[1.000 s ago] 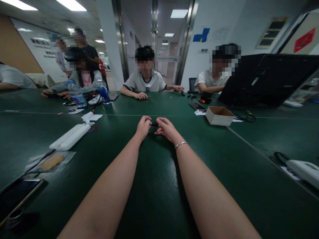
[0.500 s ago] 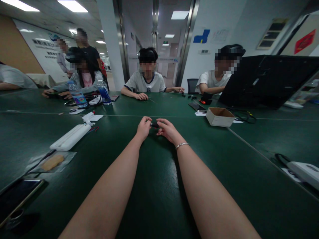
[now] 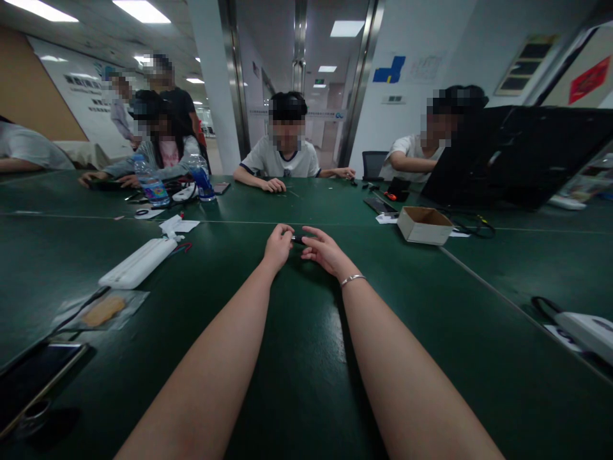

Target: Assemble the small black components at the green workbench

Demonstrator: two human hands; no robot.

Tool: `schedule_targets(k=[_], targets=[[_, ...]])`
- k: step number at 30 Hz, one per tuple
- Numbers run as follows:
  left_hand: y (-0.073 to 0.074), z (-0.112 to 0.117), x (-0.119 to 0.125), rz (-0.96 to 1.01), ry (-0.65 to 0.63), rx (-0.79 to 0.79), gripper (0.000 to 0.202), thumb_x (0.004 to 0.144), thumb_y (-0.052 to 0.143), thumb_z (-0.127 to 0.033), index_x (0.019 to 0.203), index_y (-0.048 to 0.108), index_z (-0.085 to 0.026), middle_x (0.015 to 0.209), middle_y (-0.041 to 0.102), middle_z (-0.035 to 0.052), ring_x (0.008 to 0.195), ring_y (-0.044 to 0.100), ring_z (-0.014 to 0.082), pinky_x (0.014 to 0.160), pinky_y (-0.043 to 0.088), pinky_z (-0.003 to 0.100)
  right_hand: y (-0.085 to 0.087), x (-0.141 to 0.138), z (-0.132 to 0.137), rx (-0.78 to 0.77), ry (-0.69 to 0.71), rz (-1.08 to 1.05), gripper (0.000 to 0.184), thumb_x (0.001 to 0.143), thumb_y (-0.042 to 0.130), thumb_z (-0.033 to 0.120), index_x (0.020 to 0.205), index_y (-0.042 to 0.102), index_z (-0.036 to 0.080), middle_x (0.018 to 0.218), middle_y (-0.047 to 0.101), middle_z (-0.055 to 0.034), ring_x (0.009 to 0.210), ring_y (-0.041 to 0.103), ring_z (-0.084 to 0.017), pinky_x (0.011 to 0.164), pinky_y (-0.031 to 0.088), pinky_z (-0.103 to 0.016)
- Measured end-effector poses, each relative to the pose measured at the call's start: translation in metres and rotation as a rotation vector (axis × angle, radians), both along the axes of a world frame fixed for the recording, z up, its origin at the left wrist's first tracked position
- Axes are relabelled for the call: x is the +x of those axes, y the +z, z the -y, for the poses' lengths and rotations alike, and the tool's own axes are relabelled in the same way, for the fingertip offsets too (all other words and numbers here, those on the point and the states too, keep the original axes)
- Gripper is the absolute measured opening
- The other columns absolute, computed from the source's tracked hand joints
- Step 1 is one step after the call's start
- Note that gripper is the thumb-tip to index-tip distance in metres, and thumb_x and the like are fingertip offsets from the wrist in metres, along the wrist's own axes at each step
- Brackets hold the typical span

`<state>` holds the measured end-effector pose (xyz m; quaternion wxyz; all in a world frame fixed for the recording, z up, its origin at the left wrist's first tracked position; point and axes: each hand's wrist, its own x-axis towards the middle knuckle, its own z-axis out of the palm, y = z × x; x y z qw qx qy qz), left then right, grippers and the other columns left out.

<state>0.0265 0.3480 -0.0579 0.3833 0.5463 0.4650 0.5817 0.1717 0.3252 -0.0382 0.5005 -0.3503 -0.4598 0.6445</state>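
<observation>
A long, dark-green, smooth-topped table (image 3: 301, 370) stretches away towards the tall metal-framed glass doors (image 3: 268, 57), and we're looking straight down it. A person in a white short-sleeved shirt (image 3: 299, 163) sits opposite, at twelve o'clock from the hands.

And here's the action, mid-table: the bare left hand (image 3: 278, 249) has thumb and fingers closed in a pinch on one end of a small, dark, slim piece (image 3: 297, 239). The bare right hand (image 3: 326, 253), a silver metal bracelet (image 3: 352, 279) at its wrist, comes in from three o'clock, fingers loosely spread, fingertips at the piece's other end; how firmly they grip, I can't tell at this size.

Out at three o'clock, well apart, stands an open off-white cardboard box (image 3: 422, 231); at nine, a long white plastic case (image 3: 138, 263). Around half past eight lies a clear plastic bag with a tan piece inside (image 3: 104, 311).

The step in hand looks like fine two-handed fingertip work, the piece held between the hands. I'd judge the next move calls for a steady left pinch and light, precise right fingertips.
</observation>
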Motion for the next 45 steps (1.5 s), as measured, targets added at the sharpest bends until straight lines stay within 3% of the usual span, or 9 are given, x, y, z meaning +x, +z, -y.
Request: schedule_targets(k=[4,9,17,20,25,29,34,38,45], targets=[[-0.0014,0.0002,-0.0005,-0.018,-0.006,0.007,0.01,0.081,0.043,-0.022,0.086,0.052,-0.019,0.053,0.038,-0.0067,0.045,0.041,0.0089,0.046,0.028,0.019,0.0004,-0.0017,-0.0013,-0.027,-0.044,0.03,0.02,0.087,0.068,0.025,0.1,0.056,0.015,0.062,0.06,-0.0001,0.048,0.058,-0.011,0.048,0.055,-0.022],[-0.002,0.0006,-0.0006,-0.033,-0.007,0.002,0.01,0.081,0.044,-0.024,0.085,0.052,-0.02,0.052,0.039,-0.007,0.043,0.04,0.009,0.044,0.027,0.019,0.0025,-0.0008,0.0004,-0.009,-0.014,0.009,0.024,0.082,0.067,0.007,0.101,0.057,0.017,0.068,0.062,0.0023,0.049,0.06,-0.009,0.051,0.056,-0.02],[-0.0008,0.0027,-0.0004,-0.046,-0.037,-0.004,0.011,0.082,0.043,-0.023,0.085,0.053,-0.019,0.05,0.039,-0.007,0.043,0.04,0.0091,0.044,0.027,0.02,0.0022,-0.0034,-0.0002,0.017,-0.011,0.099,0.008,0.09,0.06,0.019,0.096,0.056,0.016,0.054,0.053,0.0058,0.036,0.046,-0.007,0.043,0.054,-0.023],[-0.0013,0.0023,-0.0006,-0.053,-0.028,-0.003,0.011,0.081,0.046,-0.026,0.085,0.054,-0.019,0.052,0.041,-0.0067,0.044,0.04,0.0085,0.046,0.028,0.019,0.0002,-0.0025,-0.0014,0.046,0.01,0.046,0.024,0.081,0.067,0.011,0.101,0.055,0.018,0.061,0.055,0.0074,0.04,0.049,-0.006,0.052,0.058,-0.024],[-0.0039,-0.0001,-0.0006,-0.075,-0.014,-0.003,0.012,0.08,0.048,-0.027,0.086,0.056,-0.019,0.052,0.043,-0.0063,0.044,0.04,0.0083,0.047,0.029,0.019,-0.0018,-0.0018,-0.0038,0.008,-0.016,0.072,0.013,0.09,0.061,0.026,0.096,0.054,0.018,0.058,0.053,0.0068,0.036,0.044,-0.006,0.044,0.056,-0.024],[-0.0051,-0.0019,-0.0009,-0.068,-0.018,0.003,0.012,0.081,0.048,-0.027,0.086,0.056,-0.019,0.053,0.043,-0.0061,0.044,0.04,0.0083,0.047,0.029,0.019,-0.0012,-0.0015,-0.0036,0.04,-0.013,0.028,0.027,0.081,0.068,0.011,0.101,0.053,0.02,0.07,0.058,0.0062,0.041,0.051,-0.005,0.051,0.059,-0.025],[-0.0059,-0.003,-0.0017,-0.093,-0.016,0.006,0.013,0.082,0.046,-0.026,0.086,0.056,-0.019,0.052,0.043,-0.0059,0.044,0.04,0.0085,0.047,0.029,0.019,0.0009,-0.0028,-0.0024,0.006,-0.033,0.116,0.009,0.089,0.06,0.017,0.096,0.054,0.017,0.06,0.052,0.007,0.036,0.043,-0.005,0.043,0.056,-0.024],[-0.0053,-0.0023,-0.0014,-0.105,-0.016,-0.003,0.013,0.082,0.046,-0.026,0.086,0.056,-0.019,0.053,0.044,-0.006,0.044,0.041,0.0085,0.047,0.029,0.02,0.0009,-0.0022,-0.0023,0.054,0.001,0.049,0.028,0.079,0.07,0.008,0.1,0.055,0.019,0.068,0.054,0.0077,0.038,0.047,-0.004,0.05,0.059,-0.025],[-0.004,-0.0005,-0.0015,-0.11,0.002,0.006,0.013,0.082,0.045,-0.025,0.086,0.056,-0.019,0.052,0.043,-0.006,0.045,0.042,0.0089,0.047,0.029,0.02,0.0028,-0.0035,-0.0033,-0.033,-0.051,0.078,0.008,0.095,0.056,0.023,0.093,0.056,0.015,0.058,0.054,0.0038,0.035,0.041,-0.005,0.042,0.054,-0.022]])
